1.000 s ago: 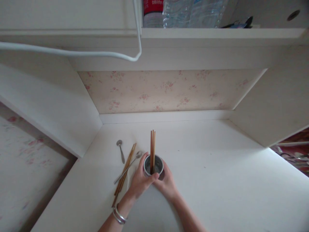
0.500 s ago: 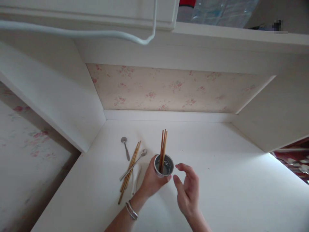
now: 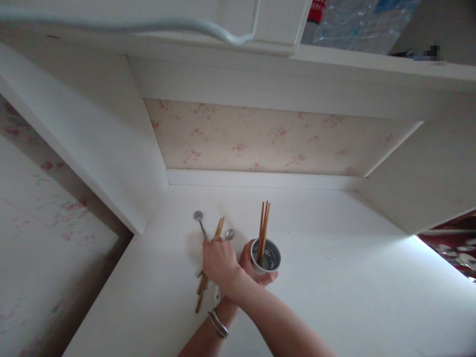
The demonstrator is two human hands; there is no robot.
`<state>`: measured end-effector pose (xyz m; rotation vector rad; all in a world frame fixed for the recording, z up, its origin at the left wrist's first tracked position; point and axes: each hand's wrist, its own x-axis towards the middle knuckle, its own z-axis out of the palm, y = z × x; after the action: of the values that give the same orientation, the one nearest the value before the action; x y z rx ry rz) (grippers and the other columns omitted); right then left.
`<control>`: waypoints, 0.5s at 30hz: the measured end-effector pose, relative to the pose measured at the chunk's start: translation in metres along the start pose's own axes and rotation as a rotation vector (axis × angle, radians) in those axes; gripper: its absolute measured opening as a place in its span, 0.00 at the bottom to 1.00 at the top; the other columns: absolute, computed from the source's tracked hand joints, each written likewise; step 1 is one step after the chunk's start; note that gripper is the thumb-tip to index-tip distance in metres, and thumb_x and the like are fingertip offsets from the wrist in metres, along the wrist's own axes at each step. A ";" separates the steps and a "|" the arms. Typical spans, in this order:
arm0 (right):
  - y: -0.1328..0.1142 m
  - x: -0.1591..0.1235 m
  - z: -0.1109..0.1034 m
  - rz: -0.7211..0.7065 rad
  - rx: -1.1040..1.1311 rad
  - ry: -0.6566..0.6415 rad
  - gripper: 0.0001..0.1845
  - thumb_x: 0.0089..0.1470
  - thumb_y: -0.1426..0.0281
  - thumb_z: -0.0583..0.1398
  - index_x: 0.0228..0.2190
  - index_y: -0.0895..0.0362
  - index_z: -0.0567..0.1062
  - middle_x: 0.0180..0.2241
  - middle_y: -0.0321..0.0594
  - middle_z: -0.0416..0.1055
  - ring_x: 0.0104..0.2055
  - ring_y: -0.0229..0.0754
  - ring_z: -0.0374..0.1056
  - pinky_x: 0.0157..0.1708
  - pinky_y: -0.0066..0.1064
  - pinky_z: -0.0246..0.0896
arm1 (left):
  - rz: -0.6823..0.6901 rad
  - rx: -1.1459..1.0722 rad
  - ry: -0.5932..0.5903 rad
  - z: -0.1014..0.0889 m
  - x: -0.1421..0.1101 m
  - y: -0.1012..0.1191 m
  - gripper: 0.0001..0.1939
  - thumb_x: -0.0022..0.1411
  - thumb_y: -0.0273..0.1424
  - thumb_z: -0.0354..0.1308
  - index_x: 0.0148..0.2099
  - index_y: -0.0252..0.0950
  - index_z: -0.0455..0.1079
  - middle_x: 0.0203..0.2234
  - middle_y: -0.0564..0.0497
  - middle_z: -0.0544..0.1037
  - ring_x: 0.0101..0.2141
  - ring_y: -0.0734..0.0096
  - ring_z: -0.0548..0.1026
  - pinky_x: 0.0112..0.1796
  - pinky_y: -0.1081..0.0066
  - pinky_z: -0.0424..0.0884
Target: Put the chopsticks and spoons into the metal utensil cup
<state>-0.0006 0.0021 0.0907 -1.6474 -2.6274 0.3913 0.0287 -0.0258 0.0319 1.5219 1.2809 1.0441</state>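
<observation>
A: The right hand (image 3: 221, 262) first! Its fingers curled down over the loose chopsticks (image 3: 220, 225), knuckles towards us, so I couldn't tell whether they had clamped on anything.

B: No mystery on the left hand (image 3: 247, 259), its fingers wrapped round the metal cup (image 3: 273, 252), just right of the pile, three standing chopsticks (image 3: 265, 228) leaning inside!

A: Where was the danger?

B: That crossover! The right forearm (image 3: 267, 310) crossed above the left wrist (image 3: 227, 310); one bump, I judged, could have tipped the cup. Then the tangle: the long-handled spoon (image 3: 229, 234) ran under the right hand among the chopsticks, so one pull risked dragging the lot.

A: And those other two?

B: The small spoon (image 3: 198, 215) lay right at the knuckles, easy to flick; the white spoon (image 3: 217, 293), mostly hidden, could have been swept aside by that arm.

A: The pitch itself?

B: A smooth white desk (image 3: 334, 287) with dark specks (image 3: 288, 232), likely offering rolling sticks little grip. Behind, flowered wallpaper (image 3: 241, 144); overhead, a white cable (image 3: 186, 25) and a shelf (image 3: 372, 62) of clear bottles (image 3: 344, 25)!
</observation>
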 end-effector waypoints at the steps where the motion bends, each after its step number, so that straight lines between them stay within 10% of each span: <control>1: 0.000 0.007 0.002 0.037 0.000 0.003 0.13 0.53 0.80 0.56 0.41 0.62 0.74 0.37 0.55 0.78 0.42 0.55 0.76 0.35 0.40 0.71 | 0.001 -0.007 0.018 0.002 0.001 -0.001 0.40 0.40 0.35 0.71 0.56 0.42 0.60 0.50 0.42 0.73 0.52 0.44 0.71 0.55 0.50 0.65; 15: 0.001 0.033 0.016 0.218 -0.019 -0.051 0.15 0.54 0.82 0.56 0.44 0.66 0.74 0.40 0.60 0.78 0.44 0.58 0.76 0.37 0.44 0.72 | -0.001 -0.104 0.058 0.021 0.007 -0.028 0.45 0.35 0.31 0.72 0.57 0.39 0.60 0.47 0.43 0.74 0.46 0.53 0.74 0.50 0.54 0.70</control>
<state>-0.0164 0.0288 0.0711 -1.9626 -2.5001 0.4184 0.0424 -0.0178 -0.0007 1.4215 1.2473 1.1441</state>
